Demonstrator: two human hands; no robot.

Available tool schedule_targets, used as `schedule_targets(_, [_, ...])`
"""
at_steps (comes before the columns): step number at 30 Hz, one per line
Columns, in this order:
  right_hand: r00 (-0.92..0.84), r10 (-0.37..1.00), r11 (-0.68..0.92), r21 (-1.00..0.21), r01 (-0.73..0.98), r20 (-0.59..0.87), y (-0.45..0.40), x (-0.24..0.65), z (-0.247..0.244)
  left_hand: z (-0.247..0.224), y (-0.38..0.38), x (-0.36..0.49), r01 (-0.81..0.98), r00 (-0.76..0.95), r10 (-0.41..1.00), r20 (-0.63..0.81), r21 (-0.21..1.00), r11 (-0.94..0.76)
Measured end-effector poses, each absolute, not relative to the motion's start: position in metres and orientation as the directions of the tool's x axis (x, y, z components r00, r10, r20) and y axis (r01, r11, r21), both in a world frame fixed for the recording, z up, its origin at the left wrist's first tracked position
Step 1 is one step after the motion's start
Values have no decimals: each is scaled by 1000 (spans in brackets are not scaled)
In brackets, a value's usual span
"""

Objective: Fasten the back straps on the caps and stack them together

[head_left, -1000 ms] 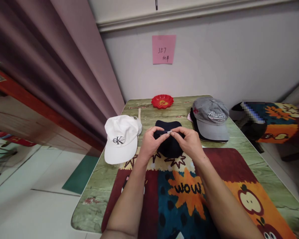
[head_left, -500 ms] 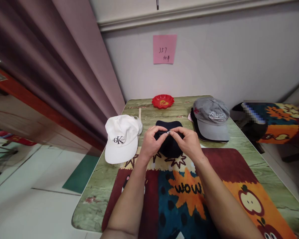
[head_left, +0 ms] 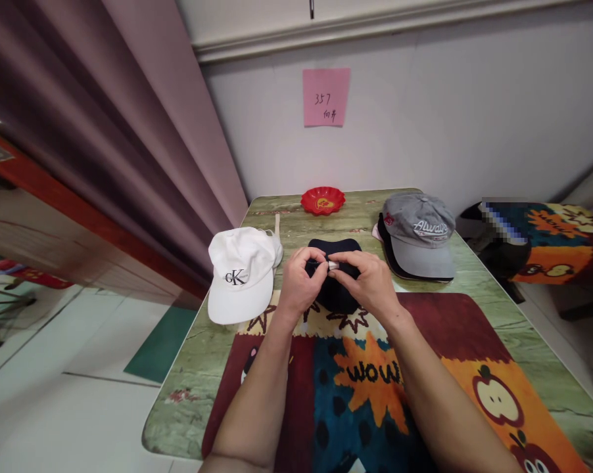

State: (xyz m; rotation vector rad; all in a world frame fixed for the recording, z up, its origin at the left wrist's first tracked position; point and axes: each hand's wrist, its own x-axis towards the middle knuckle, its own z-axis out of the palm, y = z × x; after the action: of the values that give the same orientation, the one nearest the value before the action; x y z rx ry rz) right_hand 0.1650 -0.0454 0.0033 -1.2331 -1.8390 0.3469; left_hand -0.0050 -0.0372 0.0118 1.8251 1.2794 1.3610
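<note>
A dark navy cap (head_left: pixel 336 295) lies at the middle of the table, partly under my hands. My left hand (head_left: pixel 302 279) pinches one end of the cap's back strap. From the other side, my right hand (head_left: pixel 368 279) grips the strap close to a small silvery buckle (head_left: pixel 332 265) between the fingertips. The two hands nearly meet at the buckle, and the fingers hide much of the strap. To the left sits a white cap (head_left: pixel 242 269) with black "CK" lettering. A grey cap (head_left: pixel 419 226) marked "Always" is stacked on a black one to the right.
A red scalloped dish (head_left: pixel 323 201) stands at the table's back edge by the wall. A patterned mat (head_left: pixel 346 394) covers the front of the green wood-look table (head_left: pixel 178 414). A pink note (head_left: pixel 326 97) is stuck on the wall. A purple curtain (head_left: pixel 178 118) hangs at left.
My fingers have shifted slightly at the strap, and the silvery buckle now shows more clearly between them. The right fingertips have moved a little left. The caps and dish stay put.
</note>
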Motion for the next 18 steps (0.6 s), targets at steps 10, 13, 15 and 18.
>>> schedule_targets(10, [-117,851,469,-643,606,511,-44,164,0,7,-36,-8,267,79,950,303,911,-313])
schedule_targets(13, [-115,855,467,-653,597,507,-45,164,0,9,-35,-9,258,112,948,298,913,-317])
schedule_targets(15, [-120,857,467,-659,589,500,-45,163,0,10,-34,-11,284,148,951,273,909,-305])
schedule_targets(18, [-123,867,462,-686,562,483,-46,164,1,10,-33,-14,332,212,954,213,902,-276])
